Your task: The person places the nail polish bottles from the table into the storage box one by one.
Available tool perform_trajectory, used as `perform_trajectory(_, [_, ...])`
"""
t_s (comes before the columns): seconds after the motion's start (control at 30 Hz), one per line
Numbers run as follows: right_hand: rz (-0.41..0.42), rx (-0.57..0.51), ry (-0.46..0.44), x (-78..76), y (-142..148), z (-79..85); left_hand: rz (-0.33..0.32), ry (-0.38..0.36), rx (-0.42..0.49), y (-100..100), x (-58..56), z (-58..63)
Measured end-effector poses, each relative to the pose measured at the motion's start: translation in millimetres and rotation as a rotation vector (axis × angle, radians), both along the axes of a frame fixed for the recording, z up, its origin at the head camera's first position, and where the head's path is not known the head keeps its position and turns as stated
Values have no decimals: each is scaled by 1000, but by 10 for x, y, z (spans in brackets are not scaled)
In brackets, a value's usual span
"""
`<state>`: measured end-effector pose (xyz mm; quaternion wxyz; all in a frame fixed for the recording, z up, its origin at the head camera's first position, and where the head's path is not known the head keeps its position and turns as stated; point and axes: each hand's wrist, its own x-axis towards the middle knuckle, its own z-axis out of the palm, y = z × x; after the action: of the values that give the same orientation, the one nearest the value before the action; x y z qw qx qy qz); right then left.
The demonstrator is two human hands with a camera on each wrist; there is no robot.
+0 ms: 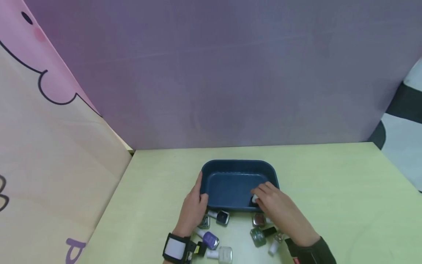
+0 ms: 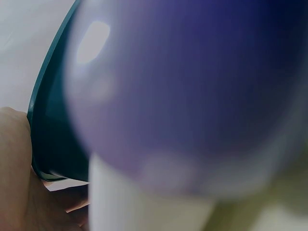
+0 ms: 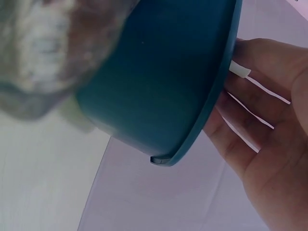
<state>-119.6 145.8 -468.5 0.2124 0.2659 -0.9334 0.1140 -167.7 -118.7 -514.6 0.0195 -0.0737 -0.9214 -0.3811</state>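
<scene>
Gripping the left wall of the blue tray [image 1: 227, 185], my left hand [image 1: 192, 209] has its thumb at the rim. Purple bottle [image 1: 211, 240] near that wrist, blocking most of the left wrist view; black bottle [image 1: 223, 217] just beside the tray's near edge; clear bottle [image 1: 225, 255] closer to me. White-capped bottle [image 1: 254, 199] in the tray's near right corner, pinched and partly hidden by my right hand [image 1: 271, 201]. Green bottle [image 1: 258, 237] outside, below that corner.
</scene>
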Motion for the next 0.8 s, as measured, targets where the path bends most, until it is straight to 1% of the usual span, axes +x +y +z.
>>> perform_trajectory(0.2, [10,16,26,-24,-8,-31,0,-1,5,-1,5,5])
perform_trajectory(0.47, [58,73,94,-76,-9,-65,-12,-7,11,-1,2,8])
perform_trajectory(0.57, [54,74,88,-80,-7,-66,-13,-3,11,-2,-1,4])
perform_trajectory(0.8, [27,50,32,-60,-8,-51,-11,-1,10,-3,-4,-3])
